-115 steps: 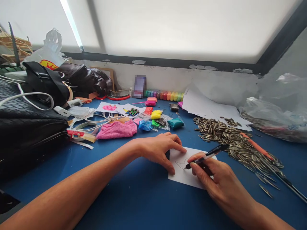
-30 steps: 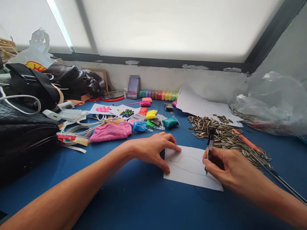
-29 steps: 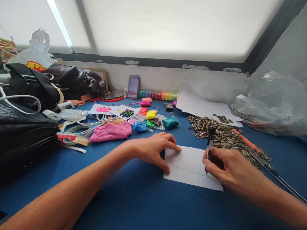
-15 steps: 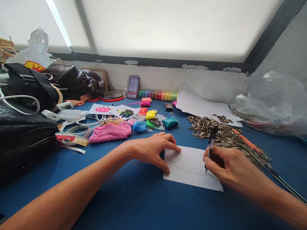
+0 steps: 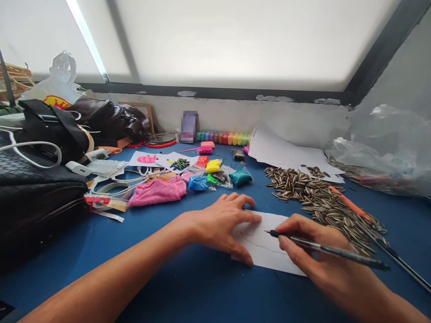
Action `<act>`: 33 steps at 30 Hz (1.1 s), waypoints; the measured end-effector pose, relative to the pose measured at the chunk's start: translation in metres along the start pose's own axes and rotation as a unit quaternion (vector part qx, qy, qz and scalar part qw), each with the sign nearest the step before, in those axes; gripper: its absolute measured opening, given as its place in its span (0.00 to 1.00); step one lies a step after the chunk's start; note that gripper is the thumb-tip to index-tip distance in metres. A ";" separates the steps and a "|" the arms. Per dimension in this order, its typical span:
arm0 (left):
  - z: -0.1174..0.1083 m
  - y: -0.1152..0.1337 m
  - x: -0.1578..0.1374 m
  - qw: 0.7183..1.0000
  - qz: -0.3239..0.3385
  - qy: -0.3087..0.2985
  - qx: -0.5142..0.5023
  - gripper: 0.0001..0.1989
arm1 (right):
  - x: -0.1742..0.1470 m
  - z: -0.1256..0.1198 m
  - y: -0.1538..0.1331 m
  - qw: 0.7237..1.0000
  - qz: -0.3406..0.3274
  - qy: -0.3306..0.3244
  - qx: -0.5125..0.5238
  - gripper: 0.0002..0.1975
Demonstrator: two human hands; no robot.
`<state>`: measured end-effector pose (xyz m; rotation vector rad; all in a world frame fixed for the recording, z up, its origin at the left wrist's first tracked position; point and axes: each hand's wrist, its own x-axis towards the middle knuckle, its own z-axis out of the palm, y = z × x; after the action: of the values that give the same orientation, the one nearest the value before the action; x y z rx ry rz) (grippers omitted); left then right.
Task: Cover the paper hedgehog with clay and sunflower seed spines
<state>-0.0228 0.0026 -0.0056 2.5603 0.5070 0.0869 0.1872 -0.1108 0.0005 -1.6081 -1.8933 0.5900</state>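
Observation:
A small sheet of white paper (image 5: 269, 260) lies on the blue table, with a thin curved outline drawn on it. My left hand (image 5: 225, 229) rests on the left part of the sheet, thumb and fingers spread apart. Between the thumb and fingers of my right hand (image 5: 313, 251) is a black pen (image 5: 326, 249), tilted low, its tip over the upper middle of the drawing. Whether the tip touches the paper I cannot tell. My right hand hides the sheet's right end. Just behind that hand is a pile of striped sunflower seeds (image 5: 303, 186).
An orange-handled tool (image 5: 350, 204) lies across the seeds. Beyond them are white sheets (image 5: 283, 150) and a clear plastic bag (image 5: 380, 166). Coloured clay packets (image 5: 213, 166), a pink cloth (image 5: 158, 192) and white cables (image 5: 124, 181) sit farther left, near a black bag (image 5: 40, 197).
My right hand has moved the pen leftward from the outline's right end to its upper middle, and the pen now lies flatter. My left hand has shifted slightly further onto the sheet.

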 end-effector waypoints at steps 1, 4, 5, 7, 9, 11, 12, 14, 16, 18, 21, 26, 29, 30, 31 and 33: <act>0.002 0.000 0.000 1.000 0.002 0.001 0.004 0.39 | 0.001 0.000 -0.001 1.000 -0.004 0.009 0.002 0.09; 0.005 -0.001 0.000 1.000 0.011 0.001 0.010 0.42 | 0.003 -0.001 -0.003 0.999 -0.008 0.033 0.000 0.10; 0.006 -0.002 0.001 1.000 0.015 0.000 0.011 0.44 | 0.003 -0.001 -0.002 0.999 -0.006 0.033 -0.002 0.10; 0.007 -0.003 0.001 1.000 0.018 -0.006 0.008 0.45 | 0.001 0.002 -0.001 1.000 -0.003 0.031 -0.001 0.09; 0.008 -0.003 0.001 1.000 0.018 -0.010 0.003 0.47 | -0.002 0.006 -0.001 0.999 -0.004 0.036 0.012 0.10; 0.009 -0.003 0.001 1.000 0.020 -0.013 0.000 0.48 | -0.005 0.011 -0.001 0.998 0.006 0.060 0.022 0.11; 0.009 -0.002 0.002 1.000 0.019 -0.014 -0.002 0.48 | -0.006 0.013 -0.002 0.997 0.016 0.072 0.024 0.11; 0.008 -0.002 0.002 1.000 0.017 -0.016 -0.004 0.49 | -0.006 0.016 -0.003 0.995 0.024 0.086 0.035 0.12; 0.008 -0.001 0.002 1.000 0.013 -0.019 -0.007 0.49 | -0.003 0.017 -0.004 0.995 0.017 0.082 0.047 0.12; 0.007 -0.002 0.003 1.000 0.010 -0.021 -0.012 0.50 | 0.000 0.018 -0.004 0.996 0.011 0.073 0.058 0.13; 0.008 -0.003 0.003 1.000 0.011 -0.017 -0.018 0.50 | 0.001 0.022 -0.001 0.996 0.014 0.061 0.065 0.13; 0.010 -0.004 0.003 1.000 0.021 -0.005 -0.022 0.50 | 0.000 0.030 0.008 0.997 0.006 0.059 0.057 0.11; 0.010 -0.004 0.002 0.999 0.025 -0.002 -0.022 0.49 | -0.001 0.032 0.010 0.996 0.019 0.060 0.068 0.11; 0.010 -0.004 0.002 0.999 0.026 -0.003 -0.022 0.49 | -0.001 0.033 0.010 0.995 0.025 0.060 0.070 0.11; 0.010 -0.004 0.002 0.999 0.025 -0.003 -0.022 0.49 | -0.002 0.033 0.010 0.995 0.029 0.060 0.071 0.11; 0.009 -0.004 0.002 0.999 0.024 -0.006 -0.021 0.49 | -0.002 0.032 0.009 0.996 0.029 0.055 0.064 0.10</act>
<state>-0.0208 0.0024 -0.0158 2.5306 0.4352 0.0992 0.1718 -0.1099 -0.0291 -1.5850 -1.6992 0.6211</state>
